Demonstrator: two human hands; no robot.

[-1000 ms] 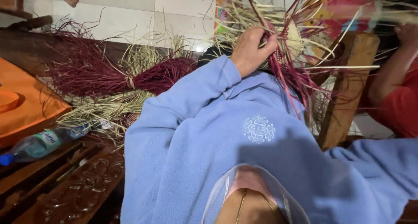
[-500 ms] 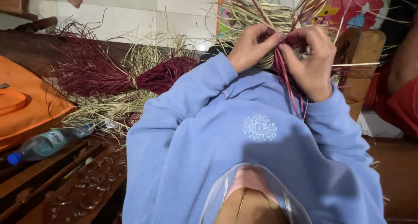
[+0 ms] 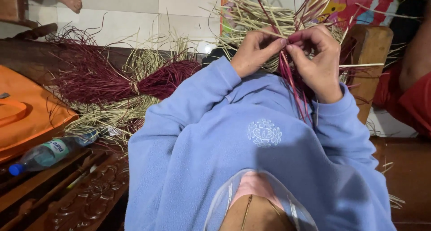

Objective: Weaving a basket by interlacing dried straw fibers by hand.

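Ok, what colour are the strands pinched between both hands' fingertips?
Dark red, among pale straw-coloured ones; the thin dark red strands show best in the head view.

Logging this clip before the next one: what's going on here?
A person in a blue fleece works both hands on a half-woven piece of straw. The left hand and right hand meet fingertip to fingertip, pinching dark red strands among the pale straw. To the left lie a tied red bundle, an orange bag and a plastic bottle.

Carved wooden bench (image 3: 85,199): bottle (image 3: 47,152), orange bag (image 3: 27,112), red straw bundle (image 3: 112,80), all well left of fingers (image 3: 280,42).
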